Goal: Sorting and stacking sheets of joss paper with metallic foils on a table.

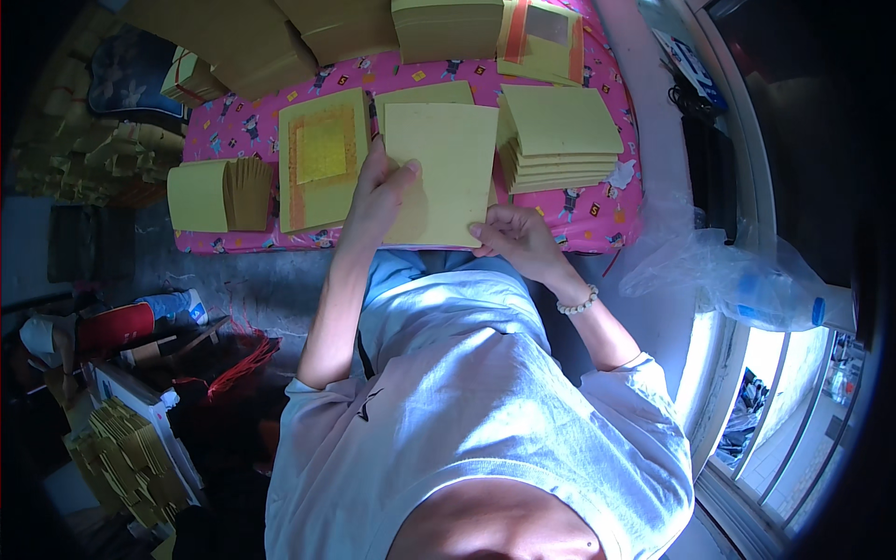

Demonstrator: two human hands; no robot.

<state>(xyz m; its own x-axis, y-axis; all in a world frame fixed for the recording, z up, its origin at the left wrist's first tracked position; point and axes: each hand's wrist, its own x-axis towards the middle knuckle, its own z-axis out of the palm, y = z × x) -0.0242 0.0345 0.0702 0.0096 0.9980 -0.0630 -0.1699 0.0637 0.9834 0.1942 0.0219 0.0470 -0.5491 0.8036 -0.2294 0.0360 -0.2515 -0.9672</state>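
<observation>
My left hand (381,191) is closed on the left edge of a pale yellow paper piece (443,168), thumb lying on its front. A thin dark stick-like tool (373,121) rises from behind the same hand; its kind is unclear. With thumb and bent fingers, my right hand (516,239) pinches the lower right corner of the paper. Whether the piece is a single sheet or folded cannot be told. Behind it lies another yellow piece (425,91). Left of it is a board (324,163) with an orange-stained frame around a yellow rectangle.
A pink patterned cloth (224,135) covers the table. Fanned yellow paper stacks stand at right (565,135) and left (198,198), with taller stacks (448,30) behind. Clear plastic (681,252) hangs by the window. Another person (56,341) is at the lower left, near piled brown paper (126,457).
</observation>
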